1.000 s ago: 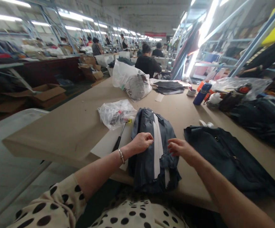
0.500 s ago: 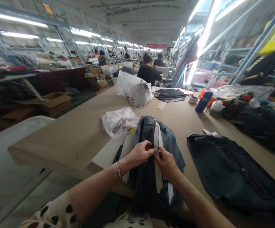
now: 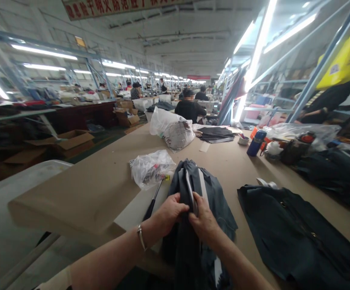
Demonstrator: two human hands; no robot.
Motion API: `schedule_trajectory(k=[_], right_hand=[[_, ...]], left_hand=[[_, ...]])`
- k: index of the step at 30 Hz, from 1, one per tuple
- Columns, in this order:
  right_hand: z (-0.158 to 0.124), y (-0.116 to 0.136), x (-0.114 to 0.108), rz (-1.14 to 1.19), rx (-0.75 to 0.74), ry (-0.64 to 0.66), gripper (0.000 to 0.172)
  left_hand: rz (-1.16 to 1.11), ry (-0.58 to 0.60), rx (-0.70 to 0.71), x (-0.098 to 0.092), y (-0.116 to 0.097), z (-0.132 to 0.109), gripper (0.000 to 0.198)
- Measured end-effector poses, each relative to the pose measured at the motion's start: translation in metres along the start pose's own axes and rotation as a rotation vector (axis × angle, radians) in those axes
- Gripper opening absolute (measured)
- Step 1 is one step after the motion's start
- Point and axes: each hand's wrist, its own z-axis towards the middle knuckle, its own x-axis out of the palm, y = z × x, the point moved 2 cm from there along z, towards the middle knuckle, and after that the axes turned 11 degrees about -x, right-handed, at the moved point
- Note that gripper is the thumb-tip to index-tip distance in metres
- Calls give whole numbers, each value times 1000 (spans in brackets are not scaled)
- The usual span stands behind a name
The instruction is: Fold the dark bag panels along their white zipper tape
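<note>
Dark blue-grey fabric (image 3: 218, 201) lies bunched at the table's near edge, partly hanging over it. My left hand (image 3: 169, 211) pinches the fabric, thumb and fingers closed at a fold. Beside it my right hand (image 3: 204, 219) grips the same fabric along a narrow pale strip (image 3: 189, 183) that runs up the fold. A second light strip (image 3: 203, 183) lies on the fabric farther right. Left of the fabric, a black-handled tool (image 3: 151, 204) with a thin metal shaft rests on a white sheet (image 3: 129, 215). My fingertips partly hide the gripped edge.
Clear plastic bags (image 3: 152, 169) sit beyond the tool. On the right lies a dark fabric panel (image 3: 295, 225) with zips. A blue bottle (image 3: 256, 143) and a dark flask (image 3: 300, 147) stand farther back. A person (image 3: 189, 106) sits beyond the table.
The fabric's fold has turned, so the wide pale strip between my hands now shows as a narrow edge. My hands sit slightly lower in view; the camera has tilted up.
</note>
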Motion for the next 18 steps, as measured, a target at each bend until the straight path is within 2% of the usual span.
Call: schedule_trajectory(k=[3, 5, 8, 11, 14, 16, 18], right_hand=[[1, 14, -1, 18, -52, 71, 81], [1, 17, -8, 62, -64, 82, 80], [1, 15, -26, 239, 23, 33, 68], [1, 26, -47, 425, 92, -9, 62], [5, 56, -66, 596, -26, 48, 44], [8, 71, -75, 619, -98, 72, 25], [10, 71, -80, 513, -109, 33, 18]], left_hand=[[2, 22, 83, 8, -5, -3, 42], [0, 39, 107, 12, -7, -4, 40], [-15, 88, 101, 19, -11, -13, 37], [135, 114, 204, 26, -18, -33, 19], [287, 126, 312, 35, -30, -56, 8], [277, 153, 324, 41, -40, -65, 14], [218, 216, 307, 50, -50, -66, 25]])
